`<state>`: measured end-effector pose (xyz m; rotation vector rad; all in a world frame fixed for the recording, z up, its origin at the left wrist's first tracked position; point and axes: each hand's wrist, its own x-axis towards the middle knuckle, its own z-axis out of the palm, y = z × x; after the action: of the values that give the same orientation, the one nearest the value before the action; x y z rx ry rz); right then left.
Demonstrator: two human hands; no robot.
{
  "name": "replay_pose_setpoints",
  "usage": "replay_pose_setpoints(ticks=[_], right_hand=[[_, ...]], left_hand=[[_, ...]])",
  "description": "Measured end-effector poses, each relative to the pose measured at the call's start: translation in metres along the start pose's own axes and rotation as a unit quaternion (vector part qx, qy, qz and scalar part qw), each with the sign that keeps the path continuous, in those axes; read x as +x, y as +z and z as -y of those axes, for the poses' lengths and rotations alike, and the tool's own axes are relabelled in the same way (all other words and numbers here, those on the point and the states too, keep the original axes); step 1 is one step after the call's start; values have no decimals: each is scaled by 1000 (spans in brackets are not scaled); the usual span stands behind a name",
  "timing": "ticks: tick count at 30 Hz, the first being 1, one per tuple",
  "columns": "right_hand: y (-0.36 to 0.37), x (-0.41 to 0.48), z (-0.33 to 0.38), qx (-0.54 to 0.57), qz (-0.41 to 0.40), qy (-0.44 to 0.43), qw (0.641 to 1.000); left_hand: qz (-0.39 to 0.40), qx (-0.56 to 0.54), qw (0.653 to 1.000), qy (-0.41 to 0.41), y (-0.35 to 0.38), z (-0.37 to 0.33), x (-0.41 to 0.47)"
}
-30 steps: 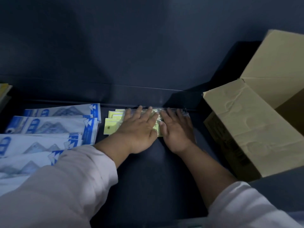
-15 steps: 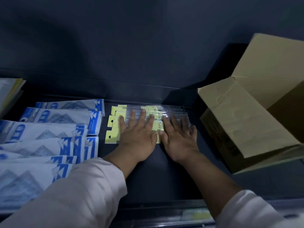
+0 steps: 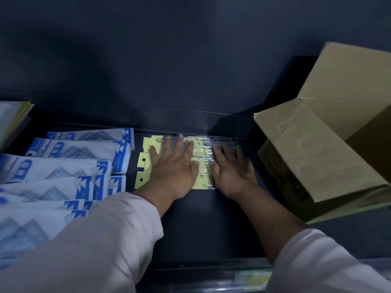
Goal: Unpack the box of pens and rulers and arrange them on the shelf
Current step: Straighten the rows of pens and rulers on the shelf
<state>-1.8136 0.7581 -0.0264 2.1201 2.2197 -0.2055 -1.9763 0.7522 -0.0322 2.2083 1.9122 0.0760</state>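
Observation:
Several clear ruler packs with yellow header cards (image 3: 146,160) lie fanned out on the dark shelf (image 3: 203,225), near its back wall. My left hand (image 3: 174,168) lies flat on their left half with fingers straight and spread. Beside it, my right hand (image 3: 231,168) presses flat on the clear right ends of the packs. An open cardboard box (image 3: 313,157) stands on the shelf to the right, a short gap from my right hand; what it contains is hidden.
Several white-and-blue packs (image 3: 63,170) lie overlapped on the shelf's left part, almost touching the yellow cards. A stack of flat items (image 3: 12,119) sits at the far left. A shelf-edge label strip (image 3: 251,278) runs along the front.
Both hands have slid toward the shelf front with fingers spread wider, and the ruler packs now lie fanned into staggered rows. The view has tilted down, showing more of the shelf front.

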Motion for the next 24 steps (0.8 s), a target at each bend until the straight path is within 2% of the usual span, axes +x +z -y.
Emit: replay_pose_setpoints(ticks=[4,8,15,18,24], right_hand=[[-7,0,3,-15,9,16,1000],[-16,-17,15,41,-62,2,997],[-20,-79,54,138,-94,-148,975],[-20,-96,72,175,-83,-209,959],[-20,-111,117,206,-60,-280,936]], left_hand=[[20,7,1000,6,-9,-1,2],[-20,2,1000,21,-25,0,-8],[-127,-9,988,86,-69,31,-77],[-144,-12,988,58,-78,54,-115],[-105,-22,993,-55,-79,103,-172]])
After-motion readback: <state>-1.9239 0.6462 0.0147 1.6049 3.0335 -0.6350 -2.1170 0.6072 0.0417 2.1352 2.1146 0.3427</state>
